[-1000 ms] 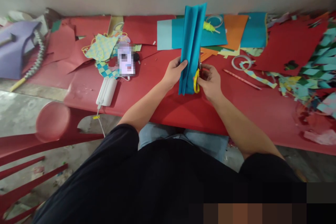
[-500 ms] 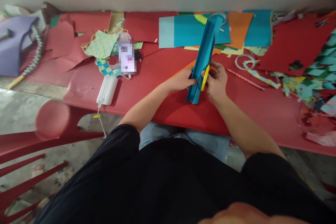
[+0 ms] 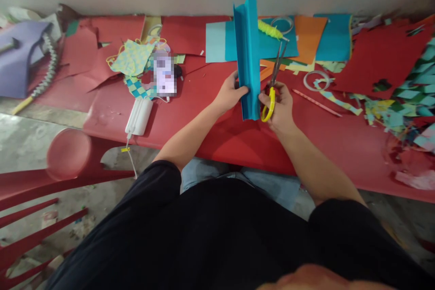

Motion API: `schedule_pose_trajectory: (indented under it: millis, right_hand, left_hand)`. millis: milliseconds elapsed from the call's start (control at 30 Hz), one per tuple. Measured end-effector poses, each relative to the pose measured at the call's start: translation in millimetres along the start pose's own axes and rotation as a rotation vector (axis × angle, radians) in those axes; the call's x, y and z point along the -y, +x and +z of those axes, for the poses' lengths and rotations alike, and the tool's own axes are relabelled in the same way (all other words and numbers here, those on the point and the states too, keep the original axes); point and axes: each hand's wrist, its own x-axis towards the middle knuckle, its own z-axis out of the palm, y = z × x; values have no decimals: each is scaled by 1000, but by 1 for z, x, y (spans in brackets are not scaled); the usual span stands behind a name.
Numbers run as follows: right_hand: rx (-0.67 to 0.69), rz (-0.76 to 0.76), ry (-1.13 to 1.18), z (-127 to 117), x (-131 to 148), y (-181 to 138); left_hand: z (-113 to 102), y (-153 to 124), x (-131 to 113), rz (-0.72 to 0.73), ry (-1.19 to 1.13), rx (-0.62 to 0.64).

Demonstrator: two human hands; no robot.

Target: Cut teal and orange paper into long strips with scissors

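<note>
A long piece of folded blue paper (image 3: pixel 250 54) stands almost upright over the red table (image 3: pixel 190 108), with creases running along its length. My left hand (image 3: pixel 233 91) grips its lower left edge, the thumb across the front. Yellow-handled scissors (image 3: pixel 272 95) are in my right hand (image 3: pixel 281 105), their blades pointing away from me and slightly parted. The right thumb reaches the paper's lower right edge; whether it presses on it I cannot tell. Behind the paper lie blue sheets (image 3: pixel 278 47) and a fuzzy yellow-green stick (image 3: pixel 271 30).
Left on the table are a phone (image 3: pixel 165 74), a white power bank (image 3: pixel 139 115) with a cable, and a checkered paper piece (image 3: pixel 132 57). To the right lie a tape roll (image 3: pixel 316 81), a striped straw (image 3: pixel 316 103) and heaped paper scraps (image 3: pixel 390 113). A red chair (image 3: pixel 68 154) stands lower left.
The folded blue paper has swung from leaning right to nearly upright and shifted left. The scissors' blades now show beside it. Both hands stay close to where they were.
</note>
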Motion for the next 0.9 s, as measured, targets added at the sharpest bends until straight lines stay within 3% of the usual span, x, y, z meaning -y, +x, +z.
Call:
schedule_pose_trajectory:
  millis: [200, 433, 733, 900]
  right_hand:
    - [41, -1, 41, 3, 6, -6]
    - [-37, -42, 31, 4, 1, -3]
    - [-144, -129, -53, -4, -7, 9]
    - [-189, -87, -11, -4, -9, 11]
  left_hand:
    - [0, 0, -2, -8, -13, -100]
    - [9, -5, -10, 26, -118, 10]
    - [18, -10, 4, -73, -83, 224]
    - [15, -13, 3, -62, 22, 163]
